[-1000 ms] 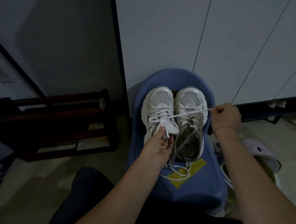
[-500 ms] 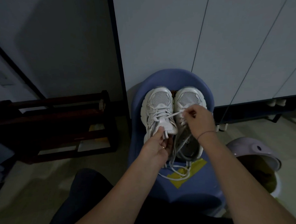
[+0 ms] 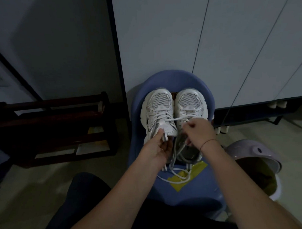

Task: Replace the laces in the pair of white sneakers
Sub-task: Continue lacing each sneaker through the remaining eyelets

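"Right, your pair stands on the blue chair seat (image 3: 200, 189) with the toes pointing away from you. The left sneaker (image 3: 159, 113) is just beside the right sneaker (image 3: 190, 103)."

"Yes, and your left hand (image 3: 155, 149) pinches the striped tab (image 3: 165, 137) at the tongue of the left sneaker, thumb on top and fingers curled beneath."

"Your right hand (image 3: 196, 131) hovers over the throat of the right sneaker. Its fingers are curled, pinching the white lace (image 3: 180, 119), which runs taut across from the left sneaker's eyelets."

"You have a thin bracelet (image 3: 207, 142) on that wrist. Your hand hides how much lace goes past your fingers, so I cannot tell."

"Nearer to you, loose laces (image 3: 178, 169) lie in loops on the seat, crossing a patch of yellow tape (image 3: 198, 168). Slack strands also hang from the open right sneaker, greyish in this dim light."

"Around you there are white cabinet doors (image 3: 158, 37) behind the chair, a dark wooden rack (image 3: 57, 121) on the floor to your left, and a lavender bin (image 3: 253, 152) to your right, near the seat."
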{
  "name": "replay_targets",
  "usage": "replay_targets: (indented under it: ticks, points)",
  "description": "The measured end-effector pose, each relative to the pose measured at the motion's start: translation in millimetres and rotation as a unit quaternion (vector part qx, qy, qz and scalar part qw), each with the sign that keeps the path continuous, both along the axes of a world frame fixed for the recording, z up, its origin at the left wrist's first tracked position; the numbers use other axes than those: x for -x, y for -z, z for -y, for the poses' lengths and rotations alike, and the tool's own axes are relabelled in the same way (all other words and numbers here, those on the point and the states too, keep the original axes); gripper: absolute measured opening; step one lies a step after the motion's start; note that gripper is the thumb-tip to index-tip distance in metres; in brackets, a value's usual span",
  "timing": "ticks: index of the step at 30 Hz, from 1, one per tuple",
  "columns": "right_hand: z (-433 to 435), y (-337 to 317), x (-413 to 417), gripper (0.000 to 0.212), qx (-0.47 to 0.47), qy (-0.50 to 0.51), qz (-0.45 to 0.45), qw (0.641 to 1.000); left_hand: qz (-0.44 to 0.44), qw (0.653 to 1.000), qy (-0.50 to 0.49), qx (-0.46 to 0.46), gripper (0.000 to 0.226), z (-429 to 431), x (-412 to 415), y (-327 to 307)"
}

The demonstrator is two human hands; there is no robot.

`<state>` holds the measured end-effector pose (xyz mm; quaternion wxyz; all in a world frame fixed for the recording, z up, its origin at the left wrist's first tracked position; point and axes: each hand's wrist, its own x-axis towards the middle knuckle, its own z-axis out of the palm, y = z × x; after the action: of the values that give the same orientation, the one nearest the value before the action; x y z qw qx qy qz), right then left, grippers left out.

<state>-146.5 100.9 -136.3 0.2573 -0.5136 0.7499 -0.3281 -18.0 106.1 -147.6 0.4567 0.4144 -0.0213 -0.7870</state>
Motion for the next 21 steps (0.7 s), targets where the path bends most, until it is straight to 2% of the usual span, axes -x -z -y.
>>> replay_targets:
  ticks: [2,4,6,7,10,12,14,16,18,20,21]
  points:
    - [-10,1,-10,0.034,-0.098,-0.050,0.071,0.991,0.004,1.000,0.012,0.003,0.023,0,-1,-1]
    - [-14,0,-15,0.024,-0.132,-0.043,0.190,0.972,0.011,0.999,0.031,0.013,0.030,0,0,-3]
    - [-16,-3,-17,0.013,-0.150,-0.031,0.334,0.930,0.032,0.998,0.050,0.022,0.032,-1,0,-4]
    - [-17,-4,-14,0.013,-0.158,-0.036,0.365,0.917,0.044,0.998,0.050,0.021,0.031,-1,0,-4]
    - [-15,-10,-2,0.024,-0.129,-0.057,0.449,0.882,0.103,0.988,0.106,0.037,0.033,-3,-3,-3]
    - [-13,-17,6,0.022,-0.083,-0.051,0.537,0.838,0.146,0.965,0.206,0.078,0.050,-8,-5,-7]
    - [-10,-21,12,0.016,-0.044,-0.036,0.607,0.792,0.166,0.935,0.279,0.140,0.053,-13,-6,-12]
    - [-8,-21,15,0.014,-0.016,-0.017,0.645,0.764,0.179,0.915,0.310,0.184,0.041,-16,-9,-17]
    - [-4,-21,21,0.018,0.011,0.018,0.656,0.754,0.184,0.912,0.301,0.212,0.033,-15,-15,-20]
    - [-1,-22,27,0.020,0.039,0.070,0.642,0.763,0.212,0.906,0.274,0.243,0.029,-9,-25,-21]
    - [1,-21,30,0.021,0.054,0.089,0.606,0.789,0.242,0.898,0.260,0.261,0.029,-6,-30,-21]
